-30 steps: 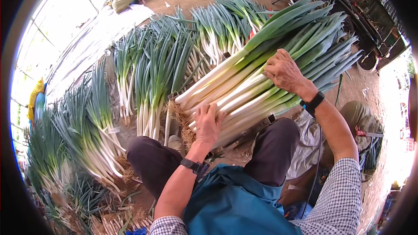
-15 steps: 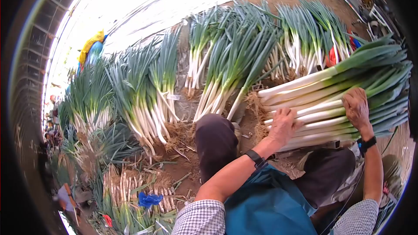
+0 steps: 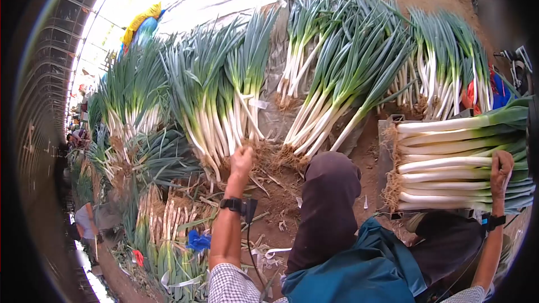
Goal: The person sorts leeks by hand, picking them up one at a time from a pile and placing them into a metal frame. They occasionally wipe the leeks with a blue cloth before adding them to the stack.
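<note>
My left hand reaches to the root ends of a heap of long green onions on the ground, its fingers curled around the base of a stalk there. The fingertips are partly hidden. On the right, my right hand is closed at a stalk in a thick row of green onions, where white turns to green. That row lies sideways on a dark low frame, brown roots to the left and leaves to the right. Both wrists wear dark bands.
More green onions lie in heaps along the far side, with others at far right. Bound bundles and a blue plastic scrap sit lower left. My knee stands between the heap and the frame. Another person is at far left.
My left hand has left the row on the frame and moved left to the heap's root ends. My right hand stays at the row. The view has shifted left.
</note>
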Demonstrator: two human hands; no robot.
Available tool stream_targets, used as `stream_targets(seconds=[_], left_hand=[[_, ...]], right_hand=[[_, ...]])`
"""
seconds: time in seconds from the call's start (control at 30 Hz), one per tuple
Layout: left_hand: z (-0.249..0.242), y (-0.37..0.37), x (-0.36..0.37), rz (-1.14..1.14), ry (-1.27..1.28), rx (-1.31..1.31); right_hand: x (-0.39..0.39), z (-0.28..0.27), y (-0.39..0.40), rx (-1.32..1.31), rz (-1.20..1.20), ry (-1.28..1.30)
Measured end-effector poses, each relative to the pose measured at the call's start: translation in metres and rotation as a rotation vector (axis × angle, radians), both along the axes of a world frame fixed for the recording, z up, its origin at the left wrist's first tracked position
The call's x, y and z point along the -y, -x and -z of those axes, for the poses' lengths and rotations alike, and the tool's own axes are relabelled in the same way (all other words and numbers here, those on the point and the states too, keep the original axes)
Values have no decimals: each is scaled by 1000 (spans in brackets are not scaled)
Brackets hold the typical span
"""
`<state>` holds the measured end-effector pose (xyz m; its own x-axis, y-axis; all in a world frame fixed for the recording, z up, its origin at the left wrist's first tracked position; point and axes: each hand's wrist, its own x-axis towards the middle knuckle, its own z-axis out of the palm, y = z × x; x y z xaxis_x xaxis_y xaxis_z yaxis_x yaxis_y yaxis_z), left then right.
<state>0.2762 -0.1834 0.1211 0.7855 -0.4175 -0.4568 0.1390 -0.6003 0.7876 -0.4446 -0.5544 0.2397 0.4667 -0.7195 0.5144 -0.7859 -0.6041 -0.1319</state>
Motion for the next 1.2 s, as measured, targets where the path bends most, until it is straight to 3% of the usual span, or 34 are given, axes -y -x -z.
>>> stream_targets(seconds=[0.07, 0.17, 0.3, 0.4, 0.47, 0.53, 0.6, 0.7, 0.8, 0.87, 0.93, 1.0, 1.07, 1.1, 1.17, 1.2], left_hand=[[61, 4, -28, -117, -87, -245], [187, -12, -48, -172, 47, -370], [227, -32, 7, -235, -177, 138], [252, -75, 37, -233, -329, 86], [286, -94, 48, -298, -268, 232], [302, -109, 54, -384, -230, 56], [254, -101, 74, -326, -184, -93], [257, -114, 73, -289, -197, -130], [198, -119, 66, -234, -522, 123], [221, -150, 18, -541, -253, 363], [210, -172, -16, -611, -312, 401], [198, -185, -30, -447, -154, 232], [153, -147, 16, -450, 366, -225], [109, -110, 62, -429, 425, -281], [94, -68, 105, -163, 653, -473], [100, -38, 119, -1, 518, -426]], right_hand=[[4, 1, 9, -30, 4, -50], [7, 1, 21, -75, 21, -62], [9, 4, 46, -155, 82, -110], [4, -2, 47, -181, 143, -135], [2, -7, 49, -224, 166, -144], [3, -6, 61, -235, 177, -131], [6, -6, 82, -279, 187, -131], [6, -9, 82, -290, 242, -180], [8, -9, 87, -317, 243, -171], [11, -2, 83, -321, 241, -160], [12, 1, 84, -322, 237, -156], [11, -3, 87, -319, 242, -140], [8, -2, 85, -309, 252, -113], [7, -1, 85, -300, 258, -98], [9, 3, 81, -274, 228, -75], [9, 3, 77, -270, 218, -86]])
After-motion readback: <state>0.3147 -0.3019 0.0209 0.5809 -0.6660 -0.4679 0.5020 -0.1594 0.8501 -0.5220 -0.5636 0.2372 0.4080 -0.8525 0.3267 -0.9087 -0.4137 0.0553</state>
